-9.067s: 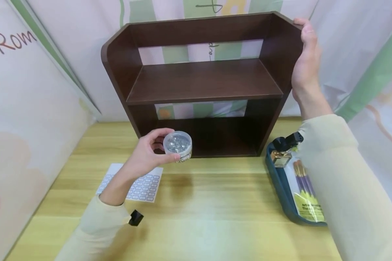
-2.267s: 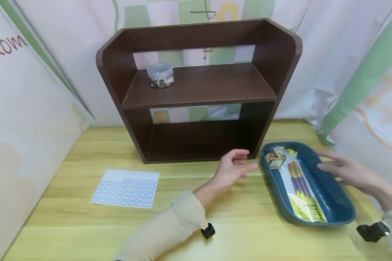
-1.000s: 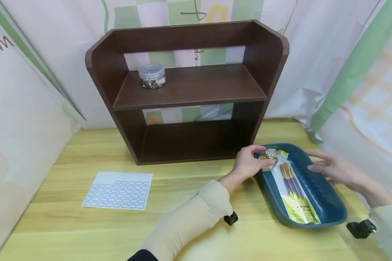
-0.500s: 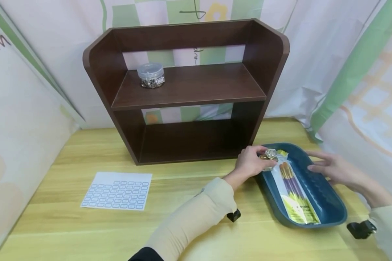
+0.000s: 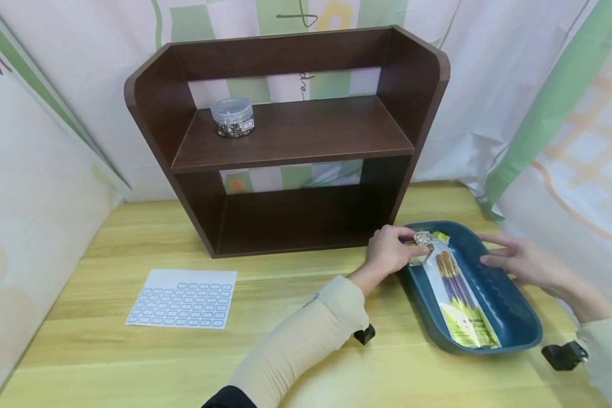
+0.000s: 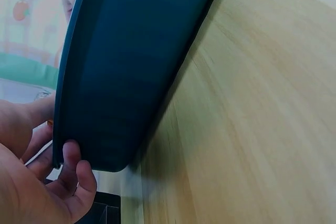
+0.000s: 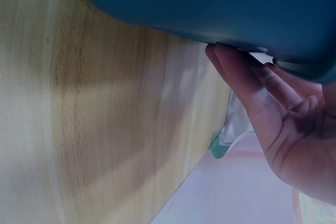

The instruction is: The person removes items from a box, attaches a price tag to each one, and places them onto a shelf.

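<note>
In the head view a blue tray (image 5: 527, 334) holds a small glass bottle (image 5: 422, 240) and a clear packet of brushes (image 5: 461, 300). My left hand (image 5: 390, 249) pinches the bottle at the tray's back left corner, thumb in front. In the left wrist view the left hand (image 6: 42, 166) has fingertips against the tray's outer wall (image 6: 121, 77); the bottle is mostly hidden there. My right hand (image 5: 532, 263) holds the tray's right rim, thumb inside. The right wrist view shows the right hand's (image 7: 289, 114) fingers under the rim against the outer wall.
A dark brown two-level shelf (image 5: 306, 133) stands at the back, its right side close to the tray. A lidded jar (image 5: 233, 118) sits on its upper level, at the left. A white sheet of labels (image 5: 182, 298) lies on the table (image 5: 107, 362) at the left.
The jar was in the left hand earlier and now stands on the upper shelf. The right hand came down from the shelf to the tray; the left moved right and took hold of the bottle.
</note>
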The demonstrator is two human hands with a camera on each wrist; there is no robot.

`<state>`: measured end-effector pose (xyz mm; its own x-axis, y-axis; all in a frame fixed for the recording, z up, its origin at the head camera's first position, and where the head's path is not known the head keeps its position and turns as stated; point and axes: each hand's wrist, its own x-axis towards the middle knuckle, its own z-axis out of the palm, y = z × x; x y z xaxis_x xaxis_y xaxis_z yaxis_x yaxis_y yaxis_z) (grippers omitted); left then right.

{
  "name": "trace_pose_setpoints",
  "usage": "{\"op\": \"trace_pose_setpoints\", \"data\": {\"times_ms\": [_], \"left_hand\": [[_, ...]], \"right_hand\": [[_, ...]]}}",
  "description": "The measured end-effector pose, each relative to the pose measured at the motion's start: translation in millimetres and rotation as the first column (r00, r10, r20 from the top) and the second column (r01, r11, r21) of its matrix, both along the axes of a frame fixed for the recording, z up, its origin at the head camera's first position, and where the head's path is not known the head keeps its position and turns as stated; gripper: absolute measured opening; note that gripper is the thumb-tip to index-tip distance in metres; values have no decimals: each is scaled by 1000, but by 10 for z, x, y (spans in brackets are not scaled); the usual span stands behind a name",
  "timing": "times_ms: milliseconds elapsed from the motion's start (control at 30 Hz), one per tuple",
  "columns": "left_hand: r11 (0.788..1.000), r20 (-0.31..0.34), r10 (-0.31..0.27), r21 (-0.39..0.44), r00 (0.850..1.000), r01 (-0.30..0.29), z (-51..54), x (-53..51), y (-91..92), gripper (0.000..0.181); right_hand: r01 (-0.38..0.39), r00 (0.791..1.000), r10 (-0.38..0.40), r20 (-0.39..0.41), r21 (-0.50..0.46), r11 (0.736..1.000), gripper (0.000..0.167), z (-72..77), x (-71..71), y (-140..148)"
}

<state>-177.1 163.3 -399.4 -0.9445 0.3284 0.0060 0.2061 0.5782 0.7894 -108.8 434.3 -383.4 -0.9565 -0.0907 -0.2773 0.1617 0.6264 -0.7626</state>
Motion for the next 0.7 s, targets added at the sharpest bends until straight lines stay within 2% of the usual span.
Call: {"op": "trace_pose_setpoints", "data": {"times_ms": [167, 300, 467, 700], "left_hand": [[1000, -16, -3, -21, 1000, 3, 12, -3, -2, 38], [999, -22, -9, -39, 1000, 9, 26, 2, 0, 38], [1000, -18, -13, -24, 1000, 12, 36, 7, -2, 37], [999, 69, 10, 52, 998, -13, 2, 14, -7, 35]], "right_hand": [[-11, 1000, 12, -21, 44, 999, 70, 17, 2, -1], [-5, 1000, 6, -19, 48, 999, 71, 18, 8, 19], [-8, 1000, 8, -9, 39, 999, 72, 9, 15, 41], [-14, 1000, 14, 0, 10, 1000, 72, -13, 22, 50]]}}
